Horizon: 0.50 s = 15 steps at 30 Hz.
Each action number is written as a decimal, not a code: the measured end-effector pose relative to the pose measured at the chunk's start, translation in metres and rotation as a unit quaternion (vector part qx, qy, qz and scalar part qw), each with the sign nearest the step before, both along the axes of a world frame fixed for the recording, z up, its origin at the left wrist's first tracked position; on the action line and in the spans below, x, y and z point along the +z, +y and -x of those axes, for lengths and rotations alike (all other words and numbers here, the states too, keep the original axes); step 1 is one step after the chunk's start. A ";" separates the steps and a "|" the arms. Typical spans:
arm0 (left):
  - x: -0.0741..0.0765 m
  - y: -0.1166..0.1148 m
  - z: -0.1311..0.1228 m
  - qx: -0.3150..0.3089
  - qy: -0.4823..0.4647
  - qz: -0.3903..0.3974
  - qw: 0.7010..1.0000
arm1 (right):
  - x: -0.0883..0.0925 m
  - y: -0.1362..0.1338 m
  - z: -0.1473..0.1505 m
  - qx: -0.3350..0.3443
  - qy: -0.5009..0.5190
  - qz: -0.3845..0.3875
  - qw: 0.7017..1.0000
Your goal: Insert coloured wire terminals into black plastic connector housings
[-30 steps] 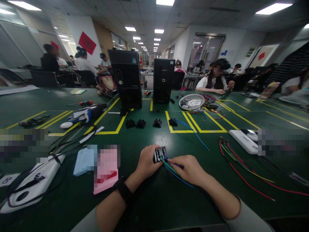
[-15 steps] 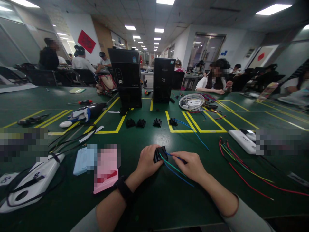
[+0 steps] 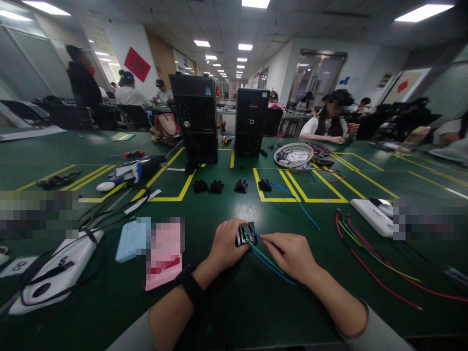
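Observation:
My left hand (image 3: 225,242) grips a small black terminal block (image 3: 245,235) low over the table, fingers curled round its left side. A green wire (image 3: 256,247) and a blue wire (image 3: 272,268) trail from the block toward the lower right. At the block's right edge, my right hand (image 3: 290,253) pinches another blue wire (image 3: 259,237) between thumb and forefinger. The far end of that wire is hidden by the hand. Beyond my hands stand several similar black blocks (image 3: 241,185) in a row; the rightmost block (image 3: 264,185) has blue wires attached.
Two black computer towers (image 3: 250,124) stand at the back. Loose red wires (image 3: 382,285) and a white power bank (image 3: 373,217) lie on the right. A white basket (image 3: 294,155) sits behind. On the left are a pink case (image 3: 164,273), a blue box (image 3: 127,241) and black cables.
The view has shifted slightly, moving the scene a little to the right. The block has turned a bit in my left hand, showing a pale striped side. Both hands keep their hold.

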<state>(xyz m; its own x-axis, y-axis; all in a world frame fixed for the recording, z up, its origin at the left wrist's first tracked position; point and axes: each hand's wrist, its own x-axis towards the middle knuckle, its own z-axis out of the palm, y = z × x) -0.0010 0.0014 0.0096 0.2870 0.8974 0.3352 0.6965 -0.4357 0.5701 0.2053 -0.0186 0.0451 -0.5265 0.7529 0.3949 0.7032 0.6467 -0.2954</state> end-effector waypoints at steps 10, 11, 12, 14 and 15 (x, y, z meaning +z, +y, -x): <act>-0.001 -0.001 0.000 -0.001 -0.010 0.001 1.000 | 0.003 0.000 0.000 -0.005 -0.065 0.115 0.991; -0.001 -0.001 0.000 -0.001 -0.009 0.002 1.000 | 0.003 0.000 0.000 -0.011 -0.060 0.118 0.991; 0.000 -0.001 0.000 -0.001 -0.008 0.003 1.000 | 0.003 0.000 0.001 -0.017 -0.052 0.123 0.991; 0.001 -0.001 0.000 0.000 -0.007 0.004 1.000 | 0.002 0.000 0.002 -0.021 -0.024 0.139 0.990; 0.001 -0.001 0.000 0.000 -0.008 0.003 1.000 | 0.002 0.000 0.002 -0.020 -0.006 0.149 0.989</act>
